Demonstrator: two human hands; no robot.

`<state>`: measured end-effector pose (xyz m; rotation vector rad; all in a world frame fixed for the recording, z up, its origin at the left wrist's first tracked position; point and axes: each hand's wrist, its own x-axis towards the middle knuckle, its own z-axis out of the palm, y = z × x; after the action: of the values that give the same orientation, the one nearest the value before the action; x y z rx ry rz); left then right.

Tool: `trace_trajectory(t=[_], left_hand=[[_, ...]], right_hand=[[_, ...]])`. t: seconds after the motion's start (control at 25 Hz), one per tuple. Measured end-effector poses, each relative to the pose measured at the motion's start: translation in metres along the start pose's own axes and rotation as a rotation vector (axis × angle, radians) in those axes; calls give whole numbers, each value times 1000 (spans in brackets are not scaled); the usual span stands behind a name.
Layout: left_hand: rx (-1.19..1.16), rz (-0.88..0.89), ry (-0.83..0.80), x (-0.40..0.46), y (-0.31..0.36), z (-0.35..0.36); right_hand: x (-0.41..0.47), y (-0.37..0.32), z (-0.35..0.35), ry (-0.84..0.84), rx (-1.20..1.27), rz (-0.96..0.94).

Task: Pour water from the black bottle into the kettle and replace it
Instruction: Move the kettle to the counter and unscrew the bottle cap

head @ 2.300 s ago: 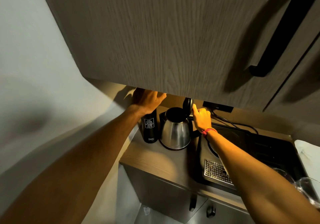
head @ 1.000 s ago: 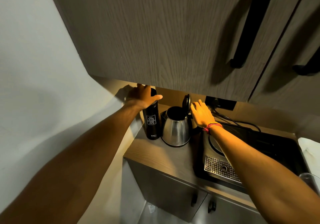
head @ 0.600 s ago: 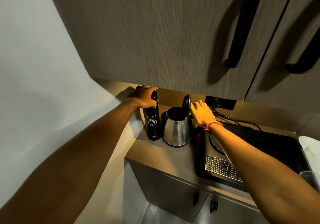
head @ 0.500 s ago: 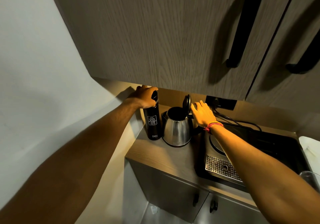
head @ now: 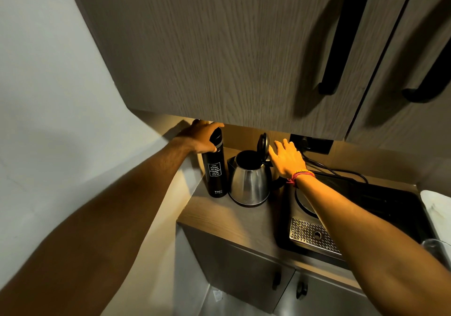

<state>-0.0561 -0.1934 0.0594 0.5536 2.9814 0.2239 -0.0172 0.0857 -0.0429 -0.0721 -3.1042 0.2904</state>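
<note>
A tall black bottle (head: 215, 171) with white lettering stands upright on the wooden counter (head: 246, 223), close to the wall. My left hand (head: 201, 136) wraps around its top. Right beside it sits a steel kettle (head: 249, 181) with its black lid (head: 264, 143) flipped up and the opening dark inside. My right hand (head: 286, 158) hovers just behind the raised lid with fingers spread, holding nothing. A red and yellow thread band circles that wrist.
An upper cabinet (head: 219, 47) with black handles hangs low over the counter. A black sink unit (head: 380, 208) with a perforated metal drain plate (head: 312, 234) lies to the right. A cable (head: 341, 170) runs behind. A glass (head: 436, 248) sits at the right edge.
My left hand has closed around the top of the bottle. My right hand has come off the kettle lid and opened. The lid stays up.
</note>
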Motion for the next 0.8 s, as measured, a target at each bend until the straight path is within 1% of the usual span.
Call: trace_trajectory(t=[0.08, 0.16, 0.2, 0.32, 0.4, 0.44, 0.52, 0.6, 0.68, 0.8], left_hand=[[4, 9, 46, 1, 3, 2], [-13, -16, 103, 2, 3, 1], [-37, -24, 140, 2, 3, 1], [-138, -46, 283, 2, 4, 1], [-144, -28, 364, 1, 5, 0], [-139, 18, 380, -2, 5, 0], [-81, 169, 361, -9, 6, 1], [63, 289, 368, -17, 10, 5], [176, 372, 387, -25, 13, 15], [303, 436, 294, -38, 11, 41]], right_hand=[[0, 2, 4, -25, -114, -56], [-1, 1, 5, -39, -126, -56], [0, 1, 6, -33, -105, -48], [1, -1, 4, 15, 93, 68], [0, 1, 4, 29, 96, 75], [0, 0, 4, 27, 74, 60], [-1, 0, 4, 32, 63, 56], [1, 1, 5, 26, 65, 69], [3, 2, 5, 7, 34, 64], [0, 3, 6, 12, -34, 13]])
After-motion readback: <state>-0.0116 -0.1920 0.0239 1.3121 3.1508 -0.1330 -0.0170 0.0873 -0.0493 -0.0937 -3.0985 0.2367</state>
